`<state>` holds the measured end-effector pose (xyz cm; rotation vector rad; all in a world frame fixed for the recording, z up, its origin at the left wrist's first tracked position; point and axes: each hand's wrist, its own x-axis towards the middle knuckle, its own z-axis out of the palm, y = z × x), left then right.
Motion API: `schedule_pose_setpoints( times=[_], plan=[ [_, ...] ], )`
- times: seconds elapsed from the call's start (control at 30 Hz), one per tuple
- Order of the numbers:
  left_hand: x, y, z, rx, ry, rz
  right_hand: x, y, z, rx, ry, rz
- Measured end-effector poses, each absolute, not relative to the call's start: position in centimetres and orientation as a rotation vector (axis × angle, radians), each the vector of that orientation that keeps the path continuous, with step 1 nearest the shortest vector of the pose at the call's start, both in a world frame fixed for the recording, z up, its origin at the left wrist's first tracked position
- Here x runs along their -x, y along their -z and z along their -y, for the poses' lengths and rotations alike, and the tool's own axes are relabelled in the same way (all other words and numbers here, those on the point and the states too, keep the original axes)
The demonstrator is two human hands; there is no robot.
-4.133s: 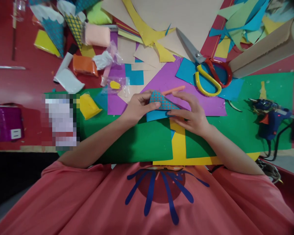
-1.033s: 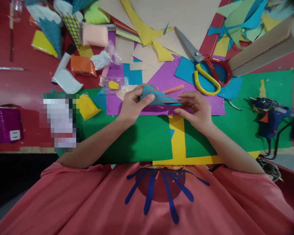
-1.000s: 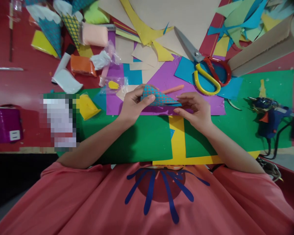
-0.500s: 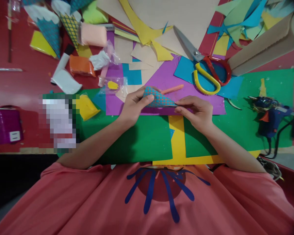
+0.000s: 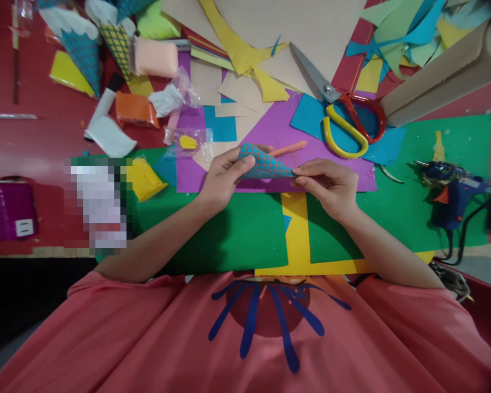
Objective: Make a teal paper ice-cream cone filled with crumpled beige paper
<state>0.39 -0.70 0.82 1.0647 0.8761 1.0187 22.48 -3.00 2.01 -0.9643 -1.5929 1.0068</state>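
- At the far left, a purple box (image 5: pixel 10 213) sits on the red tabletop (image 5: pixel 57 147).
- Farther back, a blue patterned cone (image 5: pixel 82 54) and a yellow patterned cone (image 5: pixel 117 46), both with white scalloped tops, lie among clay packets.
- A yellow packet (image 5: pixel 146 179) rests on the green sheet (image 5: pixel 229 234).
- The left hand (image 5: pixel 221 177) is clamped around the wide end of the blue-and-brown rolled paper (image 5: pixel 265 164), thumb on the near face, other fingers behind.
- That paper is above the purple sheet (image 5: pixel 265 128), its narrow end toward the right; a pink stick (image 5: pixel 290 148) lies just behind it.
- The right hand (image 5: pixel 329 183) pinches the tip, thumb and forefinger together on it. A second ago these fingers stand apart and a blue flap gapes there; now the gap is gone and the roll tapers to a point, so the cone shape seems better held, gripped at both ends.
- Open scissors (image 5: pixel 330 93) lie behind, and a glue gun (image 5: pixel 454 202) is well apart at the right.
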Motion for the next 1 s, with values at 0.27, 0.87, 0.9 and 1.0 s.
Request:
schedule_pose_setpoints(
  times=[0.27, 0.87, 0.9, 1.0],
  plan=[
    [-0.5, -1.1, 0.6, -1.116, -1.029, -0.974, -22.4, -2.2, 3.2, 1.016, -1.132, 1.479],
    [-0.3, -0.8, 1.6, -1.331, -1.071, -0.999, -21.7, -1.9, 3.8, 1.077, -1.072, 1.472],
    [-0.3, -0.8, 1.6, -1.325, -1.064, -0.996, -21.7, -1.9, 3.8, 1.084, -1.097, 1.443],
    [-0.3, -0.9, 1.6, -1.316, -1.058, -0.979, -21.5, -2.0, 3.6, 1.113, -1.14, 1.377]
  ],
)
